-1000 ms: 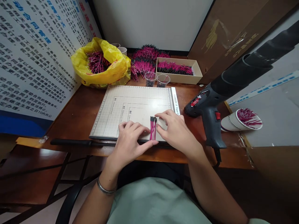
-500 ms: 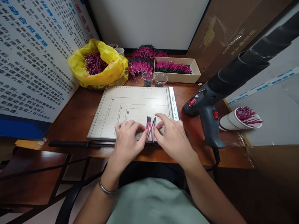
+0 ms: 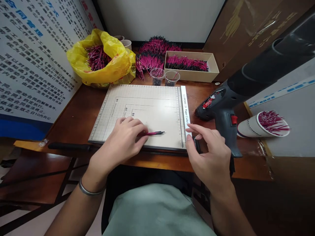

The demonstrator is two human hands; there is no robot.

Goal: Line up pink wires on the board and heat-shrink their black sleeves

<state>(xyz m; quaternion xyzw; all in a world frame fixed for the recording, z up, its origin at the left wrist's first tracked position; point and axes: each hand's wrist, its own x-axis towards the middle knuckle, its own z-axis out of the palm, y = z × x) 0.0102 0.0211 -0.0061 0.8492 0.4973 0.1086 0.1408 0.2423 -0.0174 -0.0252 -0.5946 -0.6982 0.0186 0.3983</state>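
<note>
My left hand [image 3: 125, 136] is closed on a small bundle of pink wires [image 3: 156, 133] with black tips. The bundle lies sideways, its black ends pointing right, just over the gridded board of the paper cutter [image 3: 152, 119]; whether it touches the board I cannot tell. My fingers hide the other ends. Beyond the cutter's white right-hand strip [image 3: 185, 106], my right hand [image 3: 209, 150] hovers with thumb and fingers apart, and no wire shows in it.
A heat gun [image 3: 223, 108] stands at the right, beside a paper cup of pink wires [image 3: 252, 126]. Behind the board are two clear plastic cups [image 3: 157, 80], a box of wires [image 3: 197, 76] and wire piles [image 3: 151, 62]. At back left sits a yellow bag [image 3: 98, 77].
The wires, upright between both hands before, are now gathered in my left hand and turned sideways. My right hand has moved away to the right, and the view has shifted slightly.
</note>
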